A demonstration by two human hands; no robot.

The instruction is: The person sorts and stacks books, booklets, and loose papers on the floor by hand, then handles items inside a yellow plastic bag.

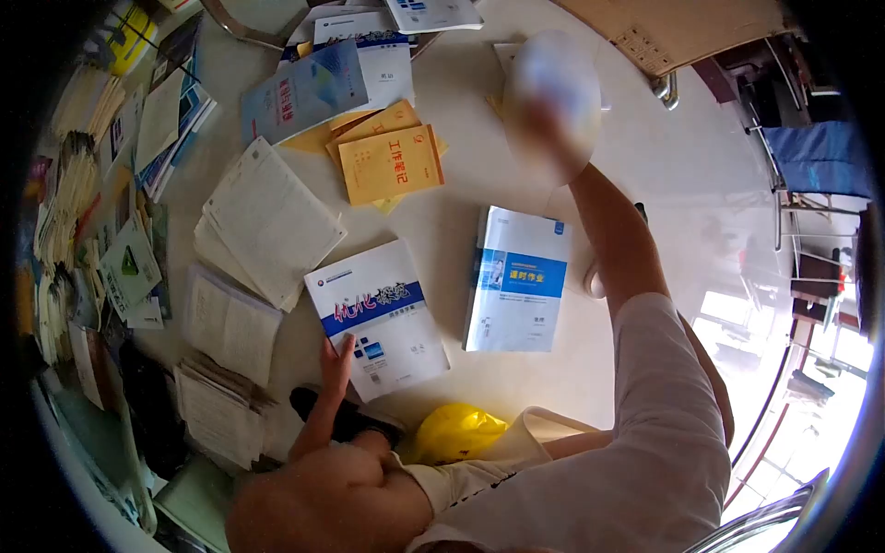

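Note:
My left hand (338,365) grips the lower left edge of a white workbook (385,346) with a blue band, its thumb on the cover. My right hand (544,124) reaches out to the upper right over the floor; a round blur covers it and whatever is near its fingers. Between my arms lies a blue and white workbook (518,290), apparently on top of another book. Farther off, orange notebooks (392,166) lie overlapped beside a blue-grey book (304,90). Loose written sheets (272,221) lie left of the held workbook.
Stacks of books and papers (69,221) line the left side. Paper bundles (217,410) lie near my left knee, and a yellow plastic bag (458,433) sits in front of me. A cardboard box (678,32) stands at the upper right. More books (433,14) lie at the top.

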